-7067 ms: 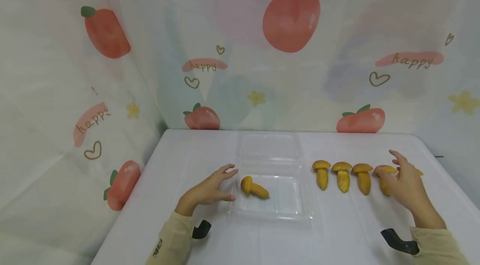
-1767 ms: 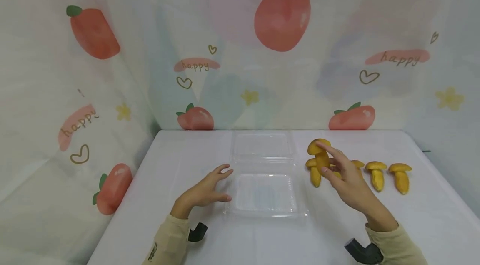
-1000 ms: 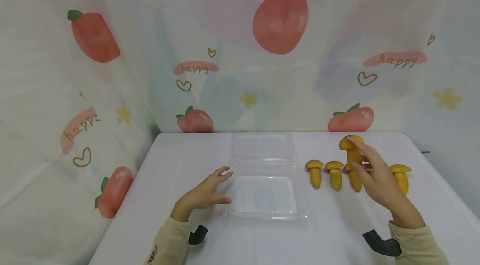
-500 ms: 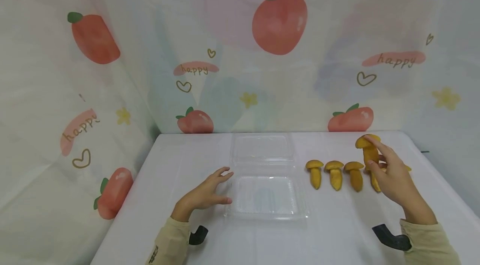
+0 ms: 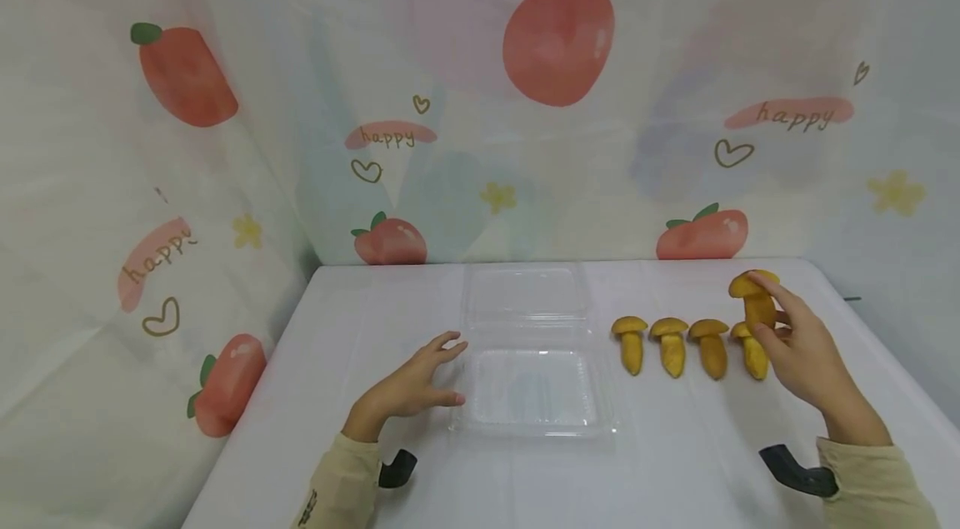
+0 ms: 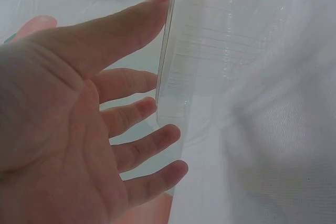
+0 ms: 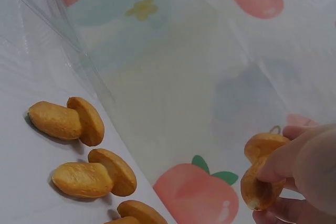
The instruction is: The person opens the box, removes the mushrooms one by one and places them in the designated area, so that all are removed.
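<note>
My right hand (image 5: 810, 358) pinches a yellow-brown mushroom (image 5: 759, 310), cap up, raised over the right end of a row. The right wrist view shows this held mushroom (image 7: 261, 184) between thumb and fingers. Several like it lie in that row with caps toward the back wall, the leftmost mushroom (image 5: 632, 350) beside a clear plastic clamshell box (image 5: 606, 404). The box stands with its lid (image 5: 528, 291) folded back. My left hand (image 5: 412, 381) is spread at the box's left side; in the left wrist view its fingertips meet the clear edge (image 6: 164, 61).
A white-covered table (image 5: 525, 483) carries everything. Behind it and to the left rise cloth walls (image 5: 480, 54) printed with red fruit. Black curved pieces (image 5: 798, 471) stick out by both sleeves.
The mushroom that lay in the box is gone from there. My right hand, holding a mushroom, has travelled rightward above the row to its right end. The left hand stays put.
</note>
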A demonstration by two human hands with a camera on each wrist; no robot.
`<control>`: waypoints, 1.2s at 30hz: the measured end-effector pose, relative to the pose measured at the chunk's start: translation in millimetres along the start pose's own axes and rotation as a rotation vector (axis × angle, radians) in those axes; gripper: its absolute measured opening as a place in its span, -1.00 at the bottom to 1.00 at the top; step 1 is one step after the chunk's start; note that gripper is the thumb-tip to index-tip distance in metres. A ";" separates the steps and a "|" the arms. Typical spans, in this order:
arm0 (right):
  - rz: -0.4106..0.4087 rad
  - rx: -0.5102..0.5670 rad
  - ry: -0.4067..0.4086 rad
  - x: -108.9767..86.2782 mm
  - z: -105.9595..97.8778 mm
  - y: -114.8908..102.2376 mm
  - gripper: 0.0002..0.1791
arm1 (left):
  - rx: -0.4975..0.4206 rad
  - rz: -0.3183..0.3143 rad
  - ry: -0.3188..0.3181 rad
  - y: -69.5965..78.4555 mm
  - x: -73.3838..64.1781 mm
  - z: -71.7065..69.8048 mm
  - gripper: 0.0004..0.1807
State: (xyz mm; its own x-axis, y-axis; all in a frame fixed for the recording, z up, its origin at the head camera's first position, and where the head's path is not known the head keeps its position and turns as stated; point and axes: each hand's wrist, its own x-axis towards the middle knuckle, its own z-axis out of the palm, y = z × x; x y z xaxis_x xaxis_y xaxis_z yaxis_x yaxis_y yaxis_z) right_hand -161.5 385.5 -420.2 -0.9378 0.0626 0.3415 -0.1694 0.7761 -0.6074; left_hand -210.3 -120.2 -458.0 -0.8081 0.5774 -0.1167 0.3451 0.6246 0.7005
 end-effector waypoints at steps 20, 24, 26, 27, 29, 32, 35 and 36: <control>0.071 -0.016 -0.015 -8.1 -9.0 50.2 -0.22 | 0.018 0.007 -0.009 0.2 -5.0 2.8 -0.10; 0.071 -0.036 -0.026 -1.5 -14.4 59.5 -0.23 | 0.030 0.022 0.001 0.4 -1.9 -0.2 -0.10; 0.097 -0.064 -0.030 -0.8 -17.7 63.3 -0.25 | 0.034 0.042 0.004 1.0 0.7 -1.8 -0.10; 0.107 -0.072 -0.033 -1.1 -19.3 65.1 -0.24 | 0.032 0.050 0.003 1.2 1.8 -2.3 -0.11; 0.120 -0.082 -0.039 -2.7 -21.5 68.6 -0.24 | 0.031 0.048 -0.002 1.9 3.4 -2.9 -0.11; 0.118 -0.092 -0.034 -6.1 -22.7 73.7 -0.23 | 0.028 0.026 -0.008 2.1 2.6 -2.5 -0.10; 0.095 -0.105 -0.018 -7.2 -23.6 78.9 -0.23 | 0.024 0.004 -0.002 1.9 0.4 -2.3 -0.10; 0.084 -0.113 -0.008 -7.5 -23.9 81.0 -0.24 | 0.024 0.007 0.002 1.4 0.1 -2.4 -0.11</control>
State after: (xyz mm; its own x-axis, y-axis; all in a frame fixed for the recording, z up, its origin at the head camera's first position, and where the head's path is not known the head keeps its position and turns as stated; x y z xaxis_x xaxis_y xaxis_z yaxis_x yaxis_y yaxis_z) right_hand -160.9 463.0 -454.8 -0.9497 0.1259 0.2868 -0.0553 0.8339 -0.5491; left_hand -211.1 -120.5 -455.4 -0.8065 0.5807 -0.1106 0.3622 0.6332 0.6840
